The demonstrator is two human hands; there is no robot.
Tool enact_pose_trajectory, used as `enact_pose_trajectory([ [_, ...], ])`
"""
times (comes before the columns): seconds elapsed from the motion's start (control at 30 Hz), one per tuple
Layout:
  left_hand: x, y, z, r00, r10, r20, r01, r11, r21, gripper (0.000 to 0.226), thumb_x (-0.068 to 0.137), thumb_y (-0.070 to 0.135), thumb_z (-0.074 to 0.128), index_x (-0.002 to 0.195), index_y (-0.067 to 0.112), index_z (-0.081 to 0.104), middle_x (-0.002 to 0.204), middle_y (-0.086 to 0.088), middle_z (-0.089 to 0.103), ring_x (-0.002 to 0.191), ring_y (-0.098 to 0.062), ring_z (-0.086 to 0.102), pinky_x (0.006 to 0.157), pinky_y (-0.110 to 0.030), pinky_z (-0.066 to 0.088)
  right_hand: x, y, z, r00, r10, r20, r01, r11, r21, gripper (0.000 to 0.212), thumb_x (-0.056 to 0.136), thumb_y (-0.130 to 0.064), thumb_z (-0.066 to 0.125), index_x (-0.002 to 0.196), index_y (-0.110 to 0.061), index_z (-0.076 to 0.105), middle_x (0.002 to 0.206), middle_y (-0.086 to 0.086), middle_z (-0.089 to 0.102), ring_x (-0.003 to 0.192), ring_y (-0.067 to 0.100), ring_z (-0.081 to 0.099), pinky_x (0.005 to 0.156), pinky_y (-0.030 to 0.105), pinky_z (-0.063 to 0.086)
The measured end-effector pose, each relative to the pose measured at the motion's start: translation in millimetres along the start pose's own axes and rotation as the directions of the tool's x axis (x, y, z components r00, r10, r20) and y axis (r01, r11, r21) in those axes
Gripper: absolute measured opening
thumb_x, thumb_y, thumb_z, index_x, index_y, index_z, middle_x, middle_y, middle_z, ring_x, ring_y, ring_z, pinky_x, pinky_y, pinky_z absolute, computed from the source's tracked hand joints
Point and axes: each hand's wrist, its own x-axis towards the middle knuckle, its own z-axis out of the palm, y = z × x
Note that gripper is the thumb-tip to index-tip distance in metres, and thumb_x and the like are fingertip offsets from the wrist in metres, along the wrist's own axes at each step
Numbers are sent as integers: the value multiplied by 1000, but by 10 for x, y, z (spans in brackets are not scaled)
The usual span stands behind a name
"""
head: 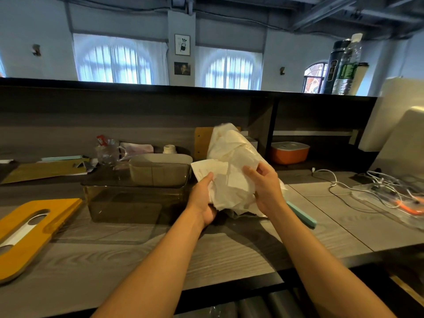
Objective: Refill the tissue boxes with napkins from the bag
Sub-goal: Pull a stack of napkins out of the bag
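Your left hand (205,201) and right hand (266,188) gripped the white napkins (231,187) at the bag (231,145) above the counter (114,253), just right of the open smoky tissue box (135,200).

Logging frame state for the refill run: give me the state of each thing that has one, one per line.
tissue box: open, lid off, looks empty
yellow lid: off, lying flat on the counter left of the box
bag: open, upright, napkins inside
napkins: bunched, partly out of the bag
left hand: holds the napkins
right hand: holds the napkins
orange container: lidded, on shelf
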Motion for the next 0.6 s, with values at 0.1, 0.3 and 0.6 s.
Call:
enact_pose_trajectory([
  [0.1, 19, 8, -38, 998, 45, -33, -44, 999, 27, 41, 98, 40, 56, 134, 22, 56, 123, -12, 67, 110, -34, 65, 82, -47, 58, -5, -33, -26, 1000, 3, 16, -5, 996, 89, 21, 92, -18, 66, 112, -25, 67, 113, 3, 69, 107, 25, 66, 88, 47, 57],
  [0.3, -20, -5, 3, 996, 52, -69, -39, 985, 170, 33, 99, 31, 56, 127, 15, 59, 114, -14, 70, 100, -33, 67, 74, -42, 58, -17, -74, -42, 999, 32, 19, -35, 974, 225, 22, 94, -19, 63, 116, -21, 64, 115, 6, 68, 110, 29, 64, 92, 49, 55],
  [0.6, -100, 65, -42, 992, -118, -36, 120, 851, 512, 15, 98, 24, 51, 101, 11, 58, 91, -13, 66, 79, -27, 63, 64, -33, 50, 2, -306, -148, 986, -136, -92, 163, 894, 418, 26, 101, -20, 49, 126, -22, 52, 115, 3, 60, 106, 18, 63, 81, 29, 56],
])
